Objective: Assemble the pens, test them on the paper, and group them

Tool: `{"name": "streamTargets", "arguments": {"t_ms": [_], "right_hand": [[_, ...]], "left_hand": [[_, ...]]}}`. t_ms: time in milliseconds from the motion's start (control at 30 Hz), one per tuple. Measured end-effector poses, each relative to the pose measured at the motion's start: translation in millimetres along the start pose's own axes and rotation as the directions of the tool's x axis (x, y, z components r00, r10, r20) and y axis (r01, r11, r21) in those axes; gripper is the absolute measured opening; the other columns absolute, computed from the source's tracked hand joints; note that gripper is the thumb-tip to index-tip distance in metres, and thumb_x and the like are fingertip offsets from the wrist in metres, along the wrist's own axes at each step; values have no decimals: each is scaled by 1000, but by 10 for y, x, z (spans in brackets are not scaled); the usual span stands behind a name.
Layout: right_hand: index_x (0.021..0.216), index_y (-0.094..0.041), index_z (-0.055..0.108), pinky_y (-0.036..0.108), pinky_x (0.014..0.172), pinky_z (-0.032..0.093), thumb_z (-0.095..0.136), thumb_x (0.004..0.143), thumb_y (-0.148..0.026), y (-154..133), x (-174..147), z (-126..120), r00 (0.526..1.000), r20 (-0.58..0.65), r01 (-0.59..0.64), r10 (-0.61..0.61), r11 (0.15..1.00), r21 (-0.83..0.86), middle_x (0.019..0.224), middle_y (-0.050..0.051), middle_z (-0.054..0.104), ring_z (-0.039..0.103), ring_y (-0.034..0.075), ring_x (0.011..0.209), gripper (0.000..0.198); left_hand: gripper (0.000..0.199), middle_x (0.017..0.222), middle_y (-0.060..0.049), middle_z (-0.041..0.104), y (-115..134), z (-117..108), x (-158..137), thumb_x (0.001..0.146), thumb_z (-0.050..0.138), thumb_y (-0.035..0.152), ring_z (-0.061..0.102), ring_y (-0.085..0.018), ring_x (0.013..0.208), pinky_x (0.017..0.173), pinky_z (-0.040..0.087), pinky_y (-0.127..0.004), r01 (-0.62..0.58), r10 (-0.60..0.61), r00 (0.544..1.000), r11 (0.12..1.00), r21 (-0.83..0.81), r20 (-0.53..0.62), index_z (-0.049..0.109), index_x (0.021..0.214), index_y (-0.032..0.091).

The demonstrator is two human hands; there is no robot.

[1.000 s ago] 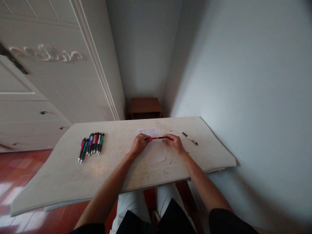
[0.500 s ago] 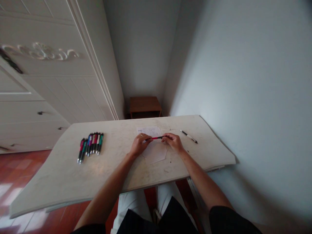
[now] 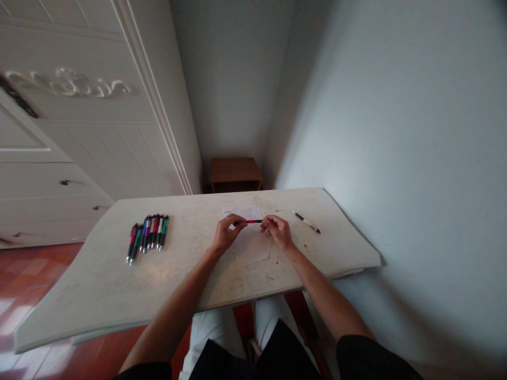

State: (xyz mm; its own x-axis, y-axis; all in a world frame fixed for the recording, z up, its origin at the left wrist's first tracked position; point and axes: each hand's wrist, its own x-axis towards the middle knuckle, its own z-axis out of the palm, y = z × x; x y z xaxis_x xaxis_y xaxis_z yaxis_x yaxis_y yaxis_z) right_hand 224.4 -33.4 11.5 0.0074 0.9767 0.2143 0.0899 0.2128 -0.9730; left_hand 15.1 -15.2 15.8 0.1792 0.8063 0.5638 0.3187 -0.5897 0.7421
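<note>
A red-and-black pen [image 3: 252, 221] lies level between my two hands, above a sheet of paper [image 3: 251, 248]. The fingers of my left hand [image 3: 226, 232] are closed on its left end. At the other end, my right hand [image 3: 278, 230] pinches the black part with its fingertips. Both ends of the pen are partly hidden by fingers. To the right of my hands, a white-and-black pen [image 3: 306, 222] rests slantwise on the table.
Several coloured pens [image 3: 152, 232] lie side by side on the left of the white table [image 3: 170, 290]. Behind the table stands a small brown wooden stand [image 3: 235, 169]. A white cabinet [image 3: 119, 158] rises at the left; a grey wall [image 3: 396, 132] borders the right.
The right hand has shifted slightly left along the pen, and more of the pen's red barrel shows near the left hand. The other pens have stayed in place.
</note>
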Motion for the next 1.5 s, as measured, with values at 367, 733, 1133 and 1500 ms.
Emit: {"name": "streamTargets", "arguments": {"t_ms": [367,733,1133,1500], "right_hand": [[66,-17,63,24,47,47,66,79,-55,37,-15,-41,997,-19,-78,78,997,18,60,3,67,62,14,48,40],[76,-18,67,24,54,47,73,73,-51,-4,11,-21,996,0,-92,93,991,94,70,5,73,68,17,60,34],[75,-17,67,28,58,54,73,73,-51,0,-18,-16,998,-35,-56,60,994,99,67,4,71,68,17,57,34],[72,-17,65,27,56,54,74,70,-52,-3,2,-9,996,-52,-66,72,991,117,65,4,71,67,17,56,36]], "left_hand": [[19,79,-4,71,16,20,-6,82,70,38,66,-17,71,69,55,-29,-33,33,999,999,-23,-8,71,82,19],[48,107,-10,70,-19,30,2,79,70,46,67,-20,89,77,54,-32,128,-131,991,989,-76,-36,63,118,18],[23,85,-6,73,-93,-9,45,78,67,40,67,-19,76,73,54,-32,215,-210,976,965,-153,51,72,85,19],[41,87,-8,71,-94,0,31,88,55,50,66,-18,78,68,51,-29,247,-246,969,965,-88,16,66,104,15]]}}
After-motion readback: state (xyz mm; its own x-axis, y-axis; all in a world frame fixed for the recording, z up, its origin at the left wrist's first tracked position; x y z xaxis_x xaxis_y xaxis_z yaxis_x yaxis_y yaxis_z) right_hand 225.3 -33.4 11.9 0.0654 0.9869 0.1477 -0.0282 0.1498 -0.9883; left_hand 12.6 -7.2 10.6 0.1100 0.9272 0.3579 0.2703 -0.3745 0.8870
